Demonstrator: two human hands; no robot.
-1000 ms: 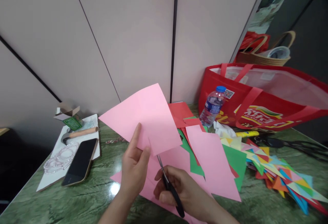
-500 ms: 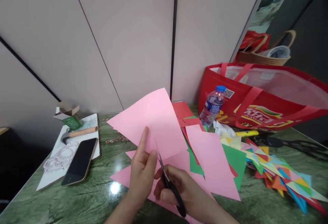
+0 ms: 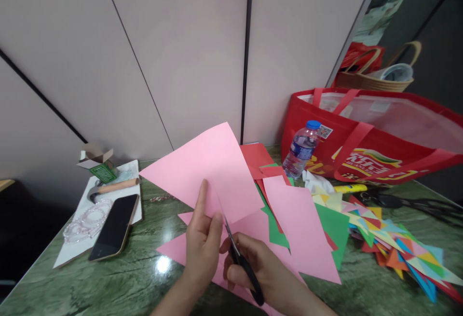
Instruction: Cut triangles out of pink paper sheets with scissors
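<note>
A pink sheet of paper (image 3: pixel 206 161) is held up above the table by my left hand (image 3: pixel 204 239). The left thumb and index finger lie on its near side, and the other fingers are partly hidden. My right hand (image 3: pixel 253 260) grips black-handled scissors (image 3: pixel 246 270), whose blades reach into the lower edge of the sheet beside the left thumb. Under both hands lie more pink sheets (image 3: pixel 170 248). Right of them, a cut pink piece (image 3: pixel 300 229) rests over green paper (image 3: pixel 334 224) and red paper (image 3: pixel 256 157).
On the left are a phone (image 3: pixel 114 226), a bead string (image 3: pixel 87 222), a wooden-handled curved blade (image 3: pixel 117 185) and a small green box (image 3: pixel 103 169). To the right stand a water bottle (image 3: pixel 302 149) and a red bag (image 3: pixel 350 137), near folded colourful paper pieces (image 3: pixel 401 243) and another pair of black scissors (image 3: pixel 388 201).
The pink sheet's upper part has swung slightly left, its left corner reaching further out. Both hands keep nearly the same place, with the scissors still at the sheet's lower edge.
</note>
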